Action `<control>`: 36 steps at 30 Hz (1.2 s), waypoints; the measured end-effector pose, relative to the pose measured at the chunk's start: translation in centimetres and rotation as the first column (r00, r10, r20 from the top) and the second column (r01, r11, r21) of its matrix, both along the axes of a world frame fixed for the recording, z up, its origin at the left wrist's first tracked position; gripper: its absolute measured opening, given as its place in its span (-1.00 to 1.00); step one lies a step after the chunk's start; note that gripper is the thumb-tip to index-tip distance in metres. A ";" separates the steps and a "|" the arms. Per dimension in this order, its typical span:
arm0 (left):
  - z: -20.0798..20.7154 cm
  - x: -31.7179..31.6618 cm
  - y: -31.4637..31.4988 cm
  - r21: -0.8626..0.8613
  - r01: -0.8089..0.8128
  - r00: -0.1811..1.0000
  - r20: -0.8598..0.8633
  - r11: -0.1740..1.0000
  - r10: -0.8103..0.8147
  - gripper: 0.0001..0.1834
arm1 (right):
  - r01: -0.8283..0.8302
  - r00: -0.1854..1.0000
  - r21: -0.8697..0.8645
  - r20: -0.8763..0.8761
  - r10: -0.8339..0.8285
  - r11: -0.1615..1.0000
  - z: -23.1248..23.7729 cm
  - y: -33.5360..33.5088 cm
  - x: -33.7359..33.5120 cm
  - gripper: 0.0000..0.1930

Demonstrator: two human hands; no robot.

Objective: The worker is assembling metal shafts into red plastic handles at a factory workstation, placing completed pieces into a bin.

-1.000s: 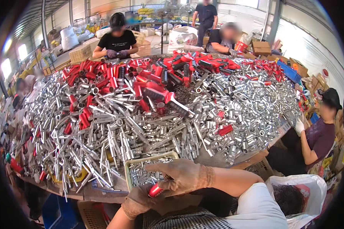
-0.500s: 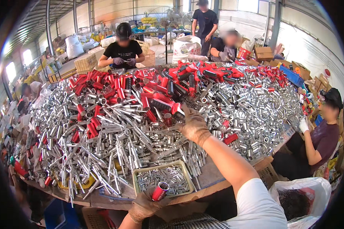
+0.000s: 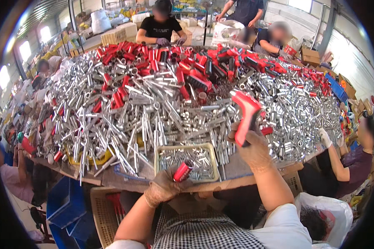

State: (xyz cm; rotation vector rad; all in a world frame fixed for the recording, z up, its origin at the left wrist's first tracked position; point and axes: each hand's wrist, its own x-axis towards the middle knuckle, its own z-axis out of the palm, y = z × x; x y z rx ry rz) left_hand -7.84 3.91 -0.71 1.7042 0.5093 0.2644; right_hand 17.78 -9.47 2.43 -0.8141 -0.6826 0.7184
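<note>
**Red handle lifted off a heap of metal tubes**

Daylight is coming through the windows of a long workshop, and a big table (image 3: 124, 176) is carrying a heap of silver tubes (image 3: 153, 112) with red tubes (image 3: 153, 62) banked along its far side. At the left edge a blue crate (image 3: 64, 203) is sitting on the floor beside a seated person. Near the front edge a tan mesh tray (image 3: 214, 164) of small metal parts is lying just ahead of the worker. The gloved left hand (image 3: 164, 186) is gripping a short red cap (image 3: 182, 171) over the tray's front rim. Further right, the gloved right hand (image 3: 253, 145) is clenching a red angled handle (image 3: 247, 114) and holding it up above the pile, well apart from the cap. Loose tubes are crowding right up against the tray. On the right a co-worker in a white glove (image 3: 325, 137) is reaching onto the table; others are sitting at the far side.

Half a second ago the right hand was stretched out deep into the pile; now it is drawn back nearer the tray with the handle raised. The left hand is still clutching its cap.
</note>
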 end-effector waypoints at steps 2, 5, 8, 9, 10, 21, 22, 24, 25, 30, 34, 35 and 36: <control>-1.5 -0.4 0.0 0.071 -0.011 0.999 0.040 0.997 0.009 -0.62 | 0.006 0.997 -0.054 -0.071 -0.010 0.999 2.0 -2.6 -2.1 -0.37; -0.3 -0.6 -1.3 0.447 0.085 0.994 -0.105 0.890 -0.043 -0.63 | -0.116 0.992 -0.338 -0.085 0.093 0.934 1.8 -7.0 -2.7 -0.47; -2.4 -0.9 -3.0 0.451 0.059 0.978 0.154 0.890 -0.143 -0.63 | -0.265 0.964 -0.508 -0.108 0.245 0.820 0.6 -11.0 -4.2 -0.46; -2.8 -1.2 -3.5 0.438 0.065 0.979 0.144 0.897 -0.142 -0.63 | -0.368 0.923 -0.598 -0.143 0.357 0.712 0.5 -12.1 -4.7 -0.43; -3.2 -2.1 -3.7 0.515 0.145 0.985 0.010 0.845 -0.174 -0.64 | -0.381 0.919 -0.602 -0.165 0.358 0.701 0.8 -12.5 -5.3 -0.43; -0.8 -4.5 -7.4 0.367 0.660 0.690 -0.641 0.656 -0.336 -0.63 | -0.005 -0.079 -0.535 0.843 0.533 0.845 -0.3 -12.0 -9.5 -0.69; -0.8 -4.5 -7.7 0.364 0.659 0.688 -0.646 0.658 -0.331 -0.63 | -0.012 -0.077 -0.533 0.844 0.531 0.846 -0.7 -11.7 -9.8 -0.69; -1.0 -4.4 -7.9 0.186 0.774 0.566 -0.630 0.605 -0.531 -0.64 | -0.170 -0.334 -0.316 0.910 0.247 0.934 -1.9 -11.3 -10.1 -0.74; -1.9 -4.7 -7.9 0.200 0.781 0.586 -0.559 0.591 -0.586 -0.68 | -0.242 -0.364 -0.236 0.921 0.137 0.941 -2.6 -11.3 -10.6 -0.76; -2.6 -5.0 -8.0 0.149 0.784 0.570 -0.555 0.602 -0.605 -0.70 | -0.225 -0.410 -0.260 0.899 0.151 0.939 -2.8 -11.6 -11.2 -0.73; -0.4 -3.5 -8.4 0.337 0.719 0.566 -0.792 0.608 -0.229 -0.75 | -0.109 0.404 -0.593 0.707 0.581 0.798 -5.1 -12.2 -11.6 -0.64; -1.2 -3.6 -8.0 0.555 0.668 0.701 -0.693 0.495 -0.170 -0.78 | -0.198 0.723 -0.591 0.451 0.524 0.782 -7.9 -13.1 -12.1 -0.56; -1.6 -3.9 -7.0 0.760 0.547 0.834 -0.529 0.351 -0.154 -0.82 | -0.210 0.714 -0.592 0.451 0.535 0.779 -7.5 -12.7 -12.2 -0.56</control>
